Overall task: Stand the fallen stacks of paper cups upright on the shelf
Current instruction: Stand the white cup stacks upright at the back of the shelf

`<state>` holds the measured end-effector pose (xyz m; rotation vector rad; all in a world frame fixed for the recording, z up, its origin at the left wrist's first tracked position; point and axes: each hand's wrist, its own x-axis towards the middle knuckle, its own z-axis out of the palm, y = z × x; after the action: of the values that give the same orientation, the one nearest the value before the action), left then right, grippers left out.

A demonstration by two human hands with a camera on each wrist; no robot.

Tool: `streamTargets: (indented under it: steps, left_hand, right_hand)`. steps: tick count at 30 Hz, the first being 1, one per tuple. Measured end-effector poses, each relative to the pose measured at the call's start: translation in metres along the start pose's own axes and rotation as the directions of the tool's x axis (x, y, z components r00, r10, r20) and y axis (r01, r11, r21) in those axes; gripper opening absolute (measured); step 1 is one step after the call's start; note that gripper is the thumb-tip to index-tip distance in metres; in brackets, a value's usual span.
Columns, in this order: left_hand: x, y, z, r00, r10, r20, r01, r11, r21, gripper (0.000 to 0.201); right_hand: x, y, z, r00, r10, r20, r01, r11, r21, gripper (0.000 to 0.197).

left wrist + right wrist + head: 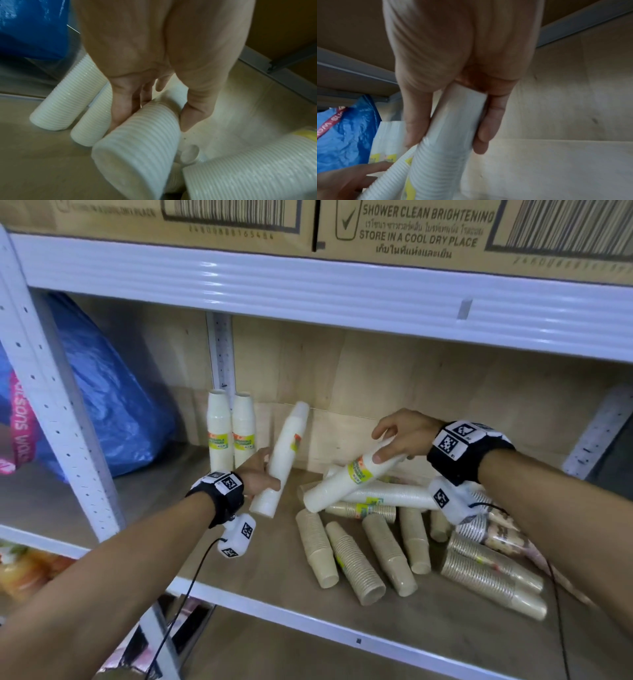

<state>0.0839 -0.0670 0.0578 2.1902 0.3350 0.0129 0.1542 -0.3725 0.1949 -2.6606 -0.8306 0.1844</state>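
Two white cup stacks stand upright at the back of the wooden shelf. My left hand grips a third white stack near its wide end, tilted close to upright just right of them; the left wrist view shows that stack between fingers and thumb. My right hand grips the narrow end of another white stack, lifted at a slant above the pile; the same stack fills the right wrist view. Several brown and white stacks lie fallen on the right half of the shelf.
A blue plastic bag fills the shelf's left side behind a white perforated upright. Cardboard boxes sit on the shelf above. A metal back post rises behind the standing stacks. Patterned cup stacks lie under my right wrist.
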Motion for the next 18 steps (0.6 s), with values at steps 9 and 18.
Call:
streamTargets:
  steps: [9,18]
  left_hand:
    - [-0.014,0.010,-0.027,0.996,0.064,-0.058,-0.064,0.998,0.000,0.078]
    - [-0.024,-0.019,-0.040,0.986,0.076,-0.148,-0.088,0.993,-0.078,0.104]
  right_hand:
    - [0.039,-0.085,-0.019,0.963,-0.191,-0.192,0.190,0.981,-0.022,0.035]
    - [0.072,-0.159,0.009,0.947,-0.301,-0.115,0.295,0.953,-0.070,0.042]
